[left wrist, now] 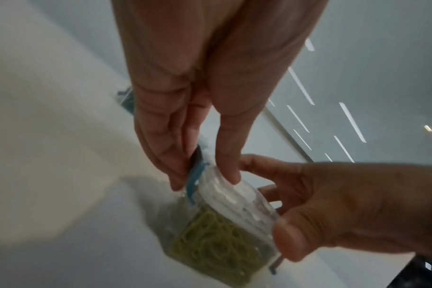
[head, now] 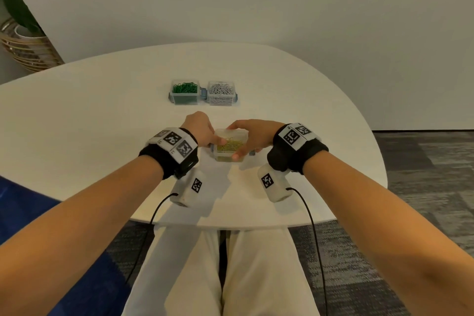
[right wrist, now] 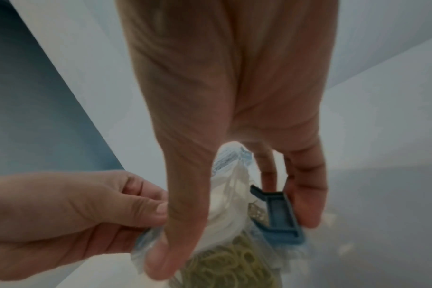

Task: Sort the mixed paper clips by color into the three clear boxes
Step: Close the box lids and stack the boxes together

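A clear box of yellow paper clips point(head: 230, 146) stands on the white table point(head: 102, 123) near its front, with its lid point(left wrist: 234, 194) on. My left hand point(head: 215, 139) pinches the box's left end, thumb on the lid and fingers point(left wrist: 170, 167) at the blue latch point(left wrist: 194, 180). My right hand point(head: 239, 140) grips the right end, with the thumb point(right wrist: 165, 251) on the near edge and the fingers point(right wrist: 306, 204) against the other blue latch point(right wrist: 276, 220), which sticks out. Behind stand a box of green clips point(head: 185, 92) and a box of silver clips point(head: 221, 93), both closed.
The green and silver boxes stand side by side at mid table, a hand's length beyond the yellow one. A wire basket with a plant point(head: 23, 46) is off the table's far left. The table's front edge point(head: 230, 224) lies just over my lap.
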A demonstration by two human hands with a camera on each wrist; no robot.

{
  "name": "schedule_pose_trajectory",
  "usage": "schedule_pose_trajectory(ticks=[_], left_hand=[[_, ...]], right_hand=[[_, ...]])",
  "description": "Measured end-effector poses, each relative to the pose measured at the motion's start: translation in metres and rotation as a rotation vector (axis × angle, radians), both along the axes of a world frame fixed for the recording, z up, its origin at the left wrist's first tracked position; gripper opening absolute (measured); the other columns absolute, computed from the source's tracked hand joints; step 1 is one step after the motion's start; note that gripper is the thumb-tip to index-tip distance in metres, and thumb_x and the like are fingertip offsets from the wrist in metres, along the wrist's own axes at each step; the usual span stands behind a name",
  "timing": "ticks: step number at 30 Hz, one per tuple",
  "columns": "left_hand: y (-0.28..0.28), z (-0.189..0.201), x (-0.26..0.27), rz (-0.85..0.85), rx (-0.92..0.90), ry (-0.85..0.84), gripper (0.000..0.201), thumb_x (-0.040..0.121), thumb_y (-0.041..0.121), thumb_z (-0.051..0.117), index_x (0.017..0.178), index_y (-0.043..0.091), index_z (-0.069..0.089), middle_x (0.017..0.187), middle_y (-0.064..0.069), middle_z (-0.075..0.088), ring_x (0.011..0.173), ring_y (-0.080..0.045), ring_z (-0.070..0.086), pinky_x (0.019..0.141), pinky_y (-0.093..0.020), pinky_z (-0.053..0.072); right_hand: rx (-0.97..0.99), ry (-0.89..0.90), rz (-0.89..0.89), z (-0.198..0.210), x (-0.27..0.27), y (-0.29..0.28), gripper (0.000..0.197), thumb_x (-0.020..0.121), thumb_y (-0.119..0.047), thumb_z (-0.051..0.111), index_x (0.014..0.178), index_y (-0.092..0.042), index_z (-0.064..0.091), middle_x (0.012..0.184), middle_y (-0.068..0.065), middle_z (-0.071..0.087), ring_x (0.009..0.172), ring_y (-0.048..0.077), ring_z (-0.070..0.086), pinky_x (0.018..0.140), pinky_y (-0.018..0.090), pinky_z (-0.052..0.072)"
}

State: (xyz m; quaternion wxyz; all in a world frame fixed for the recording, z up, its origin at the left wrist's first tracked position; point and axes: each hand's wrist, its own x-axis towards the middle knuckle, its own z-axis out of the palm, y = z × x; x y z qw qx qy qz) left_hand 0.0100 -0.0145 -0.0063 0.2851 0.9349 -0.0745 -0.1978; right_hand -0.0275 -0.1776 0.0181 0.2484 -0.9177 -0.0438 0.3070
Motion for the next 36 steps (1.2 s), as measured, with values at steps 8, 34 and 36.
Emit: schedule_pose_trajectory(ticks=[8,34,36], left_hand=[[-0.018,0.009,-0.001,-0.052,0.237,-0.136,0.051,0.075,0.030,0.078,0.110,-0.001,0.059,0.111,-0.015,0.064,0.103,-0.028,0.061,0.085,-0.033,0.050],[-0.030,0.012,0.112,-0.318,0.226,-0.227,0.068,0.078,0.040,0.072,0.131,0.008,0.045,0.131,-0.012,0.053,0.117,-0.029,0.052,0.099,-0.038,0.042],[-0.025,0.011,0.093,-0.336,0.201,-0.192,0.071,0.074,0.040,0.077,0.130,0.009,0.045,0.128,-0.009,0.054,0.115,-0.027,0.053,0.097,-0.036,0.043]], right_hand=[[-0.426,-0.198,-0.024,0.003,0.004,0.029,0.064,0.067,-0.033,0.086,0.114,-0.001,0.056,0.114,0.012,0.061,0.099,0.025,0.058,0.087,0.033,0.052],[-0.236,-0.284,-0.084,-0.023,-0.002,-0.048,0.084,0.074,-0.052,0.073,0.142,-0.025,0.032,0.128,0.004,0.050,0.117,0.026,0.049,0.097,0.039,0.044],[-0.194,-0.276,-0.117,-0.023,-0.004,-0.056,0.084,0.075,-0.049,0.074,0.143,-0.024,0.032,0.130,0.005,0.050,0.117,0.025,0.049,0.097,0.035,0.043]])
